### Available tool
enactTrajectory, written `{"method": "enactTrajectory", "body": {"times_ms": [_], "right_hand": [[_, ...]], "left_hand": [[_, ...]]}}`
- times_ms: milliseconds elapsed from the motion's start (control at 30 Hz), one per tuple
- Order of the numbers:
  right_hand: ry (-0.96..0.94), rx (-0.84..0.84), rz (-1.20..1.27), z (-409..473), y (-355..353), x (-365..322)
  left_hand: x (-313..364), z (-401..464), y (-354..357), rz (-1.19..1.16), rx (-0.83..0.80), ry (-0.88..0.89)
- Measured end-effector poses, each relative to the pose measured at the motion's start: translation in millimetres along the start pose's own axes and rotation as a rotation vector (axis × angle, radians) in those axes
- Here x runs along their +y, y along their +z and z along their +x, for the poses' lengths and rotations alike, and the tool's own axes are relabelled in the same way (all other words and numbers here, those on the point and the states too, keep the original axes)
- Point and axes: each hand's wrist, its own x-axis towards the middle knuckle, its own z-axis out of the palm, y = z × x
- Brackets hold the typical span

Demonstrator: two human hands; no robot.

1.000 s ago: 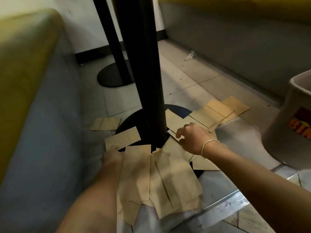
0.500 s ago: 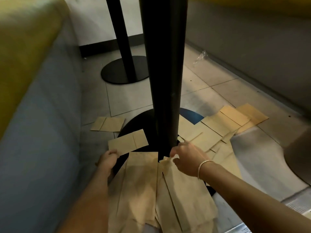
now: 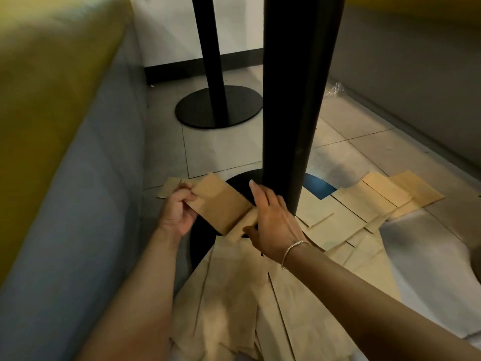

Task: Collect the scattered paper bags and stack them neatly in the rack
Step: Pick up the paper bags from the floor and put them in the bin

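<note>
Brown flat paper bag (image 3: 221, 204): my left hand (image 3: 177, 213) pinches one end, right hand (image 3: 273, 222) grips the other, above creased bags (image 3: 234, 295) on the floor (image 3: 221, 149).

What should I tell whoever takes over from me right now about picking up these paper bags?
Left hand: grips the left end of a small folded paper bag, lifted off the floor.
Right hand: pinches that bag's right end, beside the black table post.
Gathered pile of bags lies loosely fanned below the hands. One more bag lies behind the left hand; a scattered group lies right of the post.
Done: some bags pulled together.
Left: collect the rest, square them up, and stack them in the rack, which is not in view.
</note>
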Motion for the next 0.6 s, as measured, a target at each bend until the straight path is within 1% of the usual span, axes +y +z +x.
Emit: {"method": "enactTrajectory", "body": {"times_ms": [67,200,267,367,400,433,467,533,600], "right_hand": [[0.014,0.012,-0.027,3,0,-6],[0.095,-0.225,-0.044,5,15,-2],[0.156,-0.265,-0.007,2,27,2],[0.258,-0.250,0.080,-2,46,10],[0.289,-0.235,0.104,-3,52,13],[0.327,-0.230,0.123,-3,59,17],[0.360,-0.236,0.133,-3,66,20],[0.417,-0.301,0.115,-4,80,29],[0.440,-0.361,0.090,-5,89,38]], "left_hand": [[-4,-3,2,-0.005,-0.071,-0.067],[-20,0,-6,-0.094,-0.117,-0.178],[-30,3,-7,-0.033,-0.091,-0.214],[-42,4,-4,0.216,-0.075,-0.253],[-47,5,-4,0.326,-0.075,-0.259],[-52,9,-5,0.483,-0.054,-0.242],[-56,15,-8,0.683,0.005,-0.195],[-64,30,-18,1.065,0.144,-0.048],[-68,47,-28,1.329,0.157,0.055]]}}
